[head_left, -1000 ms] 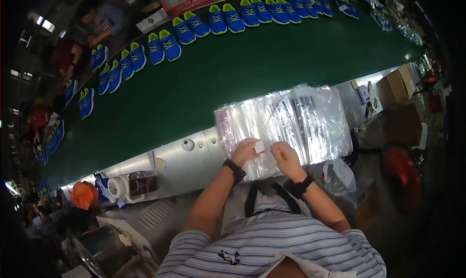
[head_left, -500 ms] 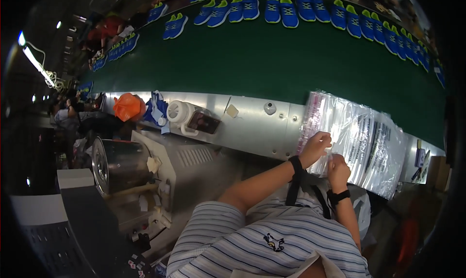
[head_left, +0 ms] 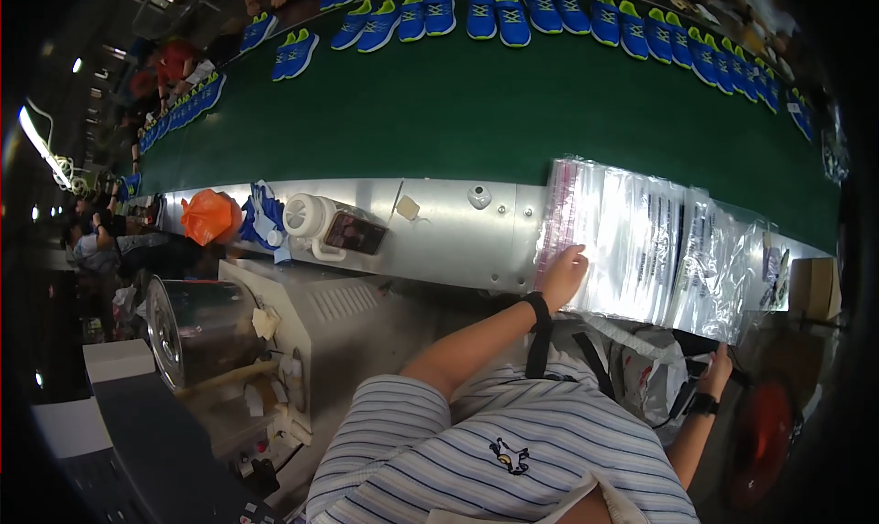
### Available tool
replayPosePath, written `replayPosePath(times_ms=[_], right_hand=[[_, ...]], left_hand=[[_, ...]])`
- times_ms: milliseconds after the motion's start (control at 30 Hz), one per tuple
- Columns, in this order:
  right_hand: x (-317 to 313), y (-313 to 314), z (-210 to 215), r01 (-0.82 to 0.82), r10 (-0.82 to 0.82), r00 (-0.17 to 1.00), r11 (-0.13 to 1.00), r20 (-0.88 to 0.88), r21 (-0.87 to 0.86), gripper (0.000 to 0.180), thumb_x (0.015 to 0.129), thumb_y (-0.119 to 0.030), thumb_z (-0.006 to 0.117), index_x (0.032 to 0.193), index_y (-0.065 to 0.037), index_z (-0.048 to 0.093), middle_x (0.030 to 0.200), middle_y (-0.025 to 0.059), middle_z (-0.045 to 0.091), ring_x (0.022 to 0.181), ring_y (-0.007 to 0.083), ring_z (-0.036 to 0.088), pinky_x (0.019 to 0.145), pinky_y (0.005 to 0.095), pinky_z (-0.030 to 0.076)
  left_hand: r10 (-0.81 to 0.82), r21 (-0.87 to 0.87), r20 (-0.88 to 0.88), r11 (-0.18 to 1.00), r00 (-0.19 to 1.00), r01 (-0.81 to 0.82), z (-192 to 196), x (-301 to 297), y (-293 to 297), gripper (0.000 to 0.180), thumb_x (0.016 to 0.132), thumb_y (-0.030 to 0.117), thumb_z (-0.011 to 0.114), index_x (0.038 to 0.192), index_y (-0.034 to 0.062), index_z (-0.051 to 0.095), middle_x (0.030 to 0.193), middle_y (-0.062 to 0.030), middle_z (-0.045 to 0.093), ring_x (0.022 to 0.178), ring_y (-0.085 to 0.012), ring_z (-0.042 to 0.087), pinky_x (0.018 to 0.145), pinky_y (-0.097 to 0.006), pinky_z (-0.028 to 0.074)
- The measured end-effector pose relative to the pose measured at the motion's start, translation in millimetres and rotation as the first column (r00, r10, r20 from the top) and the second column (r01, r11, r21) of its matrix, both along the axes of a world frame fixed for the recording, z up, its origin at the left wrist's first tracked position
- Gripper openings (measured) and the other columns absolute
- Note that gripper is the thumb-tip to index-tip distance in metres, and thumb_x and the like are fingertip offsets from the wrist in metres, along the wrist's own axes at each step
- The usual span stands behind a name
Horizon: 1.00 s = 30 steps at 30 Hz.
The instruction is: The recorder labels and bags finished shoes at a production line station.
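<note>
Over the near edge of the metal bench (head_left: 439, 242), partly on the green belt (head_left: 412, 112), lie the clear bags (head_left: 632, 240) in a flat, overlapping stack, pinkish down its left side. They should be light, limp and slippery, apt to cling to each other and thin enough to crease or tear if tugged hard. A corner or the free near edge looks the best place to take hold, with 1 hand steadying the rest. The right hand (head_left: 717, 368) is at the near right corner of the top bag (head_left: 725, 263), its fingers pinching the film there. The left hand (head_left: 565, 279) lies on the stack's pinkish side, fingers curled; I cannot tell whether they grasp any film or only press.

The bags look flat, with nothing in them. Below the bench, left of the right hand, hangs a white bag (head_left: 645, 378); what fills it cannot be told. Further left on the bench sit a white jug (head_left: 307, 215), contents hidden, a phone (head_left: 355, 234) against it, a blue cloth (head_left: 261, 211) and a bulging orange bag (head_left: 209, 216). Along the belt's far side stand blue shoes (head_left: 483, 13), mostly in pairs.
</note>
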State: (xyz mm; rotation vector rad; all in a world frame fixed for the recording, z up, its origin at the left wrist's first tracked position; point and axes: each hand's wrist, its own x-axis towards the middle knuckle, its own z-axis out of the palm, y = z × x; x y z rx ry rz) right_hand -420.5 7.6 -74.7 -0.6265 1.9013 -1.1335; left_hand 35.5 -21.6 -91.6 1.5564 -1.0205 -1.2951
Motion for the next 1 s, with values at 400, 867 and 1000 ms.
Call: replayPosePath(times_ms=[400,867,1000], right_hand=[[216.9,-3.8,184.0,-0.764,0.774,0.621,0.633,0.121,-0.125,0.022,0.076,0.009,0.054,0.094,-0.002,0.052,0.086,-0.0008,0.055,0.058,-0.0005,0.04,0.052,0.0149,0.033],[285.8,-8.4,148.4,-0.918,0.88,0.345,0.389,0.326,-0.078,0.011,0.084,-0.007,0.054,0.088,0.002,0.059,0.076,-0.0016,0.058,0.071,0.0031,0.05,0.062,0.0196,0.041],[303.7,-3.9,143.6,-0.874,0.853,0.401,0.465,0.334,-0.138,0.008,0.082,-0.004,0.057,0.086,0.002,0.061,0.073,-0.0021,0.057,0.069,0.0031,0.05,0.062,0.0188,0.041]], left_hand=[[-0.798,-0.091,-0.316,0.563,0.513,0.821,116.2,-23.4,11.6,0.023,0.086,0.023,0.056,0.086,0.0007,0.059,0.07,0.0009,0.053,0.066,-0.0055,0.047,0.058,-0.022,0.039],[-0.072,-0.395,0.653,0.817,0.754,0.42,155.6,30.5,45.9,0.015,0.077,0.015,0.062,0.083,0.0018,0.058,0.079,-0.0096,0.057,0.069,-0.0195,0.057,0.064,-0.027,0.044],[-0.23,-0.061,0.31,0.963,0.922,0.261,167.6,21.8,79.8,0.019,0.08,0.017,0.06,0.09,0.0003,0.06,0.08,-0.0103,0.058,0.065,-0.0213,0.057,0.059,-0.028,0.045]])
